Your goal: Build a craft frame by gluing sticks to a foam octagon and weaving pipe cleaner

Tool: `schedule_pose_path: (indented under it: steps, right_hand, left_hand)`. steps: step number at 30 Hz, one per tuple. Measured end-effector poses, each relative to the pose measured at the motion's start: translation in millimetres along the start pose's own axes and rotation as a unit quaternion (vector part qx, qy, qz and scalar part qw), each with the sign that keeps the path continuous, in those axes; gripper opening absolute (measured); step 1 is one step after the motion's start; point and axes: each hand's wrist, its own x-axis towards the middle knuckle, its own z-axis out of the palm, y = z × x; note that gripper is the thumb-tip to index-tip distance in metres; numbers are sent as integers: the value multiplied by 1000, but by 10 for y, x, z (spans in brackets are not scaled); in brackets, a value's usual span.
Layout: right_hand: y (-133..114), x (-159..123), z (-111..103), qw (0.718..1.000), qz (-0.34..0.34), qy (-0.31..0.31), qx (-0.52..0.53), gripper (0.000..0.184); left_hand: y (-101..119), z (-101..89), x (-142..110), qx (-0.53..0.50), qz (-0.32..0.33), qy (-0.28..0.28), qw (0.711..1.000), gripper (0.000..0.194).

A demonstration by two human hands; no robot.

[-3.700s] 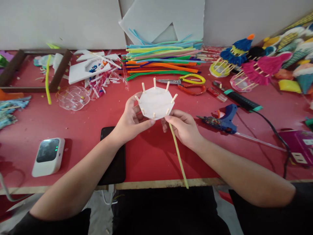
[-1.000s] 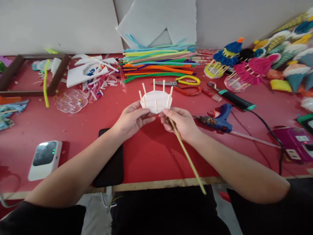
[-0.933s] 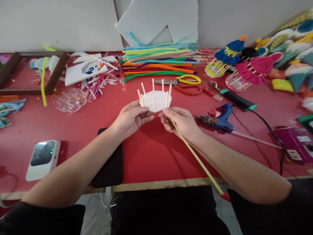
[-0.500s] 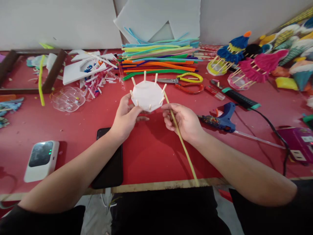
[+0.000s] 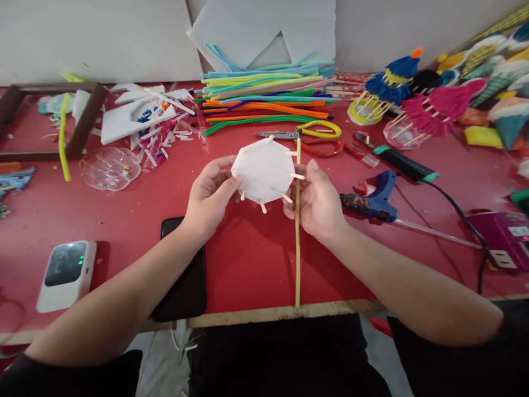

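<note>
My left hand (image 5: 209, 201) grips the left edge of a white octagonal board (image 5: 264, 172), thumb in front and fingers partly hidden behind. Several short wooden sticks (image 5: 297, 176) stand out around the board's rim. Along its right side runs a long yellow pipe cleaner (image 5: 297, 253), nearly upright in view, its lower end by the table's front edge. Curled around that pipe cleaner are the fingers of my right hand (image 5: 316, 198), the thumb raised and some fingertips hidden behind the board and stem.
Behind the board lie scissors (image 5: 318, 135) and a pile of coloured pipe cleaners (image 5: 264, 91). A glue gun (image 5: 372, 198) and a cutter knife (image 5: 407, 164) are on the right. Left are a phone (image 5: 185, 281), a white device (image 5: 68, 275) and a clear tray (image 5: 109, 168).
The board has tipped its flat face towards me and shifted slightly right and down. The pipe cleaner has swung from slanting to nearly upright. My right thumb has lifted.
</note>
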Motion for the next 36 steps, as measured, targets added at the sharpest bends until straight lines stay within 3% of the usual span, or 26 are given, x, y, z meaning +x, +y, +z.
schedule_pose_path:
  steps: [5,20,32,36]
  right_hand:
    - [0,-45,-15,999,-15,-32,-34,68]
    - [0,-47,-20,996,-19,-41,-71,47]
    - [2,-42,-10,996,-22,-44,-80,48]
    - [5,-38,-7,996,-24,-25,-79,50]
  left_hand:
    - [-30,-29,4,7,14,1,1000,24]
    - [-65,-48,12,6,16,24,1000,26]
    - [-48,-44,14,-16,3,21,1000,24]
    - [8,-11,-4,-11,-37,6,999,23]
